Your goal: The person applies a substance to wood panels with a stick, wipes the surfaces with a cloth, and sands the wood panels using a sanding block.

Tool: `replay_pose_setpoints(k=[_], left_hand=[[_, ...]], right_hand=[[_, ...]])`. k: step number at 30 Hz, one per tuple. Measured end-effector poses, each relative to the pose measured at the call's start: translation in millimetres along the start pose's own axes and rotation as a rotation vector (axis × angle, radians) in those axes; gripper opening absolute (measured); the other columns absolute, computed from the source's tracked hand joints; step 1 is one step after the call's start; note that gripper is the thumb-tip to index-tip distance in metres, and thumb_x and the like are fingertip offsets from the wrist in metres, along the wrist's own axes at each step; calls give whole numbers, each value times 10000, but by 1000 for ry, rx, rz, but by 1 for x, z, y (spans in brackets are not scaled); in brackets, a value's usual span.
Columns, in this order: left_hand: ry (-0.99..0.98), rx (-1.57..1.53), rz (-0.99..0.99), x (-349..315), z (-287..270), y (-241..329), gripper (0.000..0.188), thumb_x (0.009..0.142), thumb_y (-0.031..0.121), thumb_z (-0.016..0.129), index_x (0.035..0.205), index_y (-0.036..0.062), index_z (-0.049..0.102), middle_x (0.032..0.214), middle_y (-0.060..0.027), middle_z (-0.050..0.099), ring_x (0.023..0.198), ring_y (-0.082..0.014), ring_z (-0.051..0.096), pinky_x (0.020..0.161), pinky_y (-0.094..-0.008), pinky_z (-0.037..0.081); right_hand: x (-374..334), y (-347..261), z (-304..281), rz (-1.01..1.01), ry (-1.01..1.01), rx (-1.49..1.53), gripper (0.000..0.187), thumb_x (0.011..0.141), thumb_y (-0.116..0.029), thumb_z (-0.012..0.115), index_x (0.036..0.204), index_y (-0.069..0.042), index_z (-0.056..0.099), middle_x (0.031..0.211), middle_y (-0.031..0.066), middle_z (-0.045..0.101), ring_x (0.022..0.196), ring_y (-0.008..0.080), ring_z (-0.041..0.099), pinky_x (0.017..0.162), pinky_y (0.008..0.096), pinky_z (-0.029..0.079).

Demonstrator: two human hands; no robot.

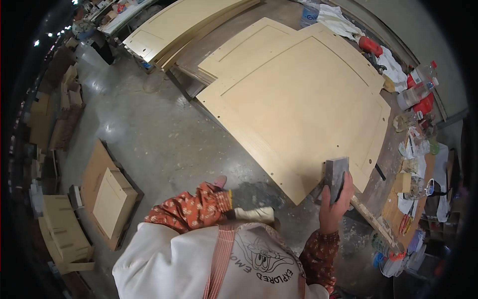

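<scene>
Concrete floor (154, 129) fades into the dark rim; the brown tabletop (391, 149) is largely hidden under cream panels (303, 109). Past the floral left sleeve (184, 209), I cannot tell the left hand's state; the right hand (338, 207), partly hidden, clasps a grey block (336, 172) over the largest panel's near edge, contact unclear

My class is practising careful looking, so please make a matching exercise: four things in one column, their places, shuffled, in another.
Things
1. Grey rectangular block
2. Large pale-yellow flat panel
3. Flat brown board
4. Clear plastic bottle with blue label

Places
A. Beside a white cloth
B. Overlapping a second pale-yellow panel
C. Left side of the picture
D. In the right hand

Pairs: 1-D, 2-B, 3-C, 4-A
</scene>
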State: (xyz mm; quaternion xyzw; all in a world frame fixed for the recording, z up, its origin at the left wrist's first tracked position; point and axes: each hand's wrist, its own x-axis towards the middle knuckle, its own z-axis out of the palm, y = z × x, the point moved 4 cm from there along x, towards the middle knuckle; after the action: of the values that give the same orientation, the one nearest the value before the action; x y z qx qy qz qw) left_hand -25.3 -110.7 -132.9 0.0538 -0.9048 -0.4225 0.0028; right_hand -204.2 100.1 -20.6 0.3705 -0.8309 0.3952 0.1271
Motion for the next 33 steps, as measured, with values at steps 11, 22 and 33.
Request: replay_pose_setpoints(k=[11,22,33], left_hand=[[144,532,-231,-105,-190,-137,387,746,377,652,1012,98,624,1025,-144,606,905,-328,588,801,-370,483],[34,321,-159,-109,-216,-151,392,744,366,616,1061,135,612,1017,-91,617,947,-282,564,813,-405,449],[207,428,-85,2,-258,-184,427,903,368,476,1207,76,540,1122,-110,609,1059,-265,559,942,-387,424]], right_hand=[[53,-147,163,-90,-26,-464,517,769,-201,634,1236,-26,499,1245,277,430,1016,424,477,815,528,406],[58,-259,235,-178,-249,56,539,752,-265,675,1230,-54,541,1277,273,433,1092,397,474,901,486,399],[-9,-170,162,205,-1,-616,527,785,-245,636,1257,-48,508,1276,279,421,1066,416,471,886,529,388]])
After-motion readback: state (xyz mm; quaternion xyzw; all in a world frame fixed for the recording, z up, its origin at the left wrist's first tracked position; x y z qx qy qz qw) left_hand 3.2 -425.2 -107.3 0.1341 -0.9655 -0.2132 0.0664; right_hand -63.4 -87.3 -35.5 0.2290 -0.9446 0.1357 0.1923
